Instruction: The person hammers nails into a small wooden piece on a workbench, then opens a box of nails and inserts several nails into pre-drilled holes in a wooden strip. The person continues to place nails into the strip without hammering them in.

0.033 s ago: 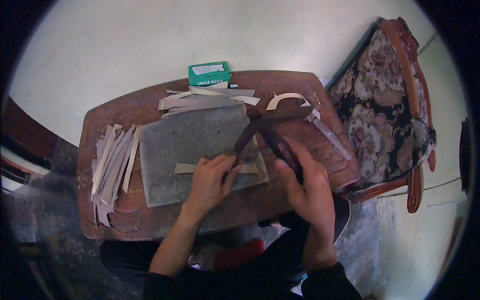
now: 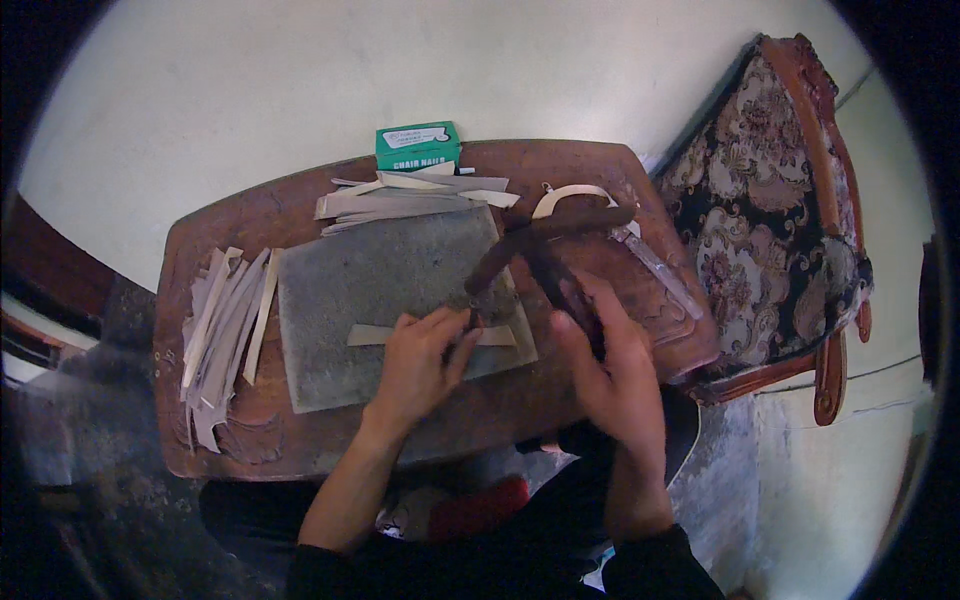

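Observation:
My right hand (image 2: 622, 372) is wrapped round the handle of a dark hammer (image 2: 548, 275). The hammer's long head, slightly blurred, hangs over the right part of a flat grey slab (image 2: 365, 275), with one end just above my left fingers. Between thumb and fingertips, my left hand (image 2: 420, 355) pinches a short dark tool (image 2: 475, 319), mostly hidden by the fingers. Its lower end stands at a pale flared strip (image 2: 370, 336) lying across the slab. Whether the tool's tip touches the strip is hidden.
Bundles of pale strips lie left (image 2: 225, 335) and behind the slab (image 2: 400, 205). A green box (image 2: 417, 147) sits at the far edge of the wooden table (image 2: 480, 400). Beyond the hammer are a curved pale piece (image 2: 545, 205) and a knife-like tool (image 2: 660, 268). A floral chair (image 2: 765, 220) stands right.
The hammer head has lifted slightly up and to the right, away from my left fingers. My left hand and the strip keep their place.

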`<action>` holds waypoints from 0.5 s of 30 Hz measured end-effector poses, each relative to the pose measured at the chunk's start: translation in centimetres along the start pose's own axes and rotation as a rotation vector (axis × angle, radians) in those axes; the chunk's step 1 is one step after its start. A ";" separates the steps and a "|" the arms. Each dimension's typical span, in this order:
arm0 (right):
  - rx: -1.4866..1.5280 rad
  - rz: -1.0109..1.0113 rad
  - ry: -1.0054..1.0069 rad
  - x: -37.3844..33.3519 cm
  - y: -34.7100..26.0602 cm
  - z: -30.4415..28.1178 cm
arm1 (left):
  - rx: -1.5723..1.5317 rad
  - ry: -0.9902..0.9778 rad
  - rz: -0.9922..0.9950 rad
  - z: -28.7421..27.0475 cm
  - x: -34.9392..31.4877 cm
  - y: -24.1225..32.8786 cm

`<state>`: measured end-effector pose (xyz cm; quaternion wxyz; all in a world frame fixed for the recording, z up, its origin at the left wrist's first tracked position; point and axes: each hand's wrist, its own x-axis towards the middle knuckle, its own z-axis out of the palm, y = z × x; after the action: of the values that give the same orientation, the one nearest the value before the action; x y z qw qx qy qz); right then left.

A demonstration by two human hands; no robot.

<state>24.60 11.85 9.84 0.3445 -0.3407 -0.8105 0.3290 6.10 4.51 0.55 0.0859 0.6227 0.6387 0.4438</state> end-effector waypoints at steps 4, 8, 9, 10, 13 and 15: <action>0.578 0.418 0.004 1.8 3.4 4.3 | -0.030 -0.040 -0.030 -0.2 0.7 -0.6; 0.855 0.557 0.106 2.2 5.8 8.1 | -0.113 -0.054 -0.136 -0.2 0.6 -0.6; 0.853 0.544 0.105 2.3 6.1 8.3 | -0.117 -0.058 -0.156 -0.2 0.6 -0.6; 0.852 0.530 0.105 2.5 6.3 8.5 | -0.122 -0.062 -0.174 -0.2 0.6 -0.7; 0.861 0.568 0.110 2.6 6.4 8.4 | -0.169 -0.038 -0.241 0.1 0.3 -0.9; 0.875 0.586 0.109 2.7 6.4 8.3 | -0.266 -0.001 -0.265 0.3 0.4 -1.2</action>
<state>18.74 14.96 1.29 0.3898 -0.3940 -0.4490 0.7009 5.40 5.17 -0.28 0.2255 0.5165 0.6508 0.5088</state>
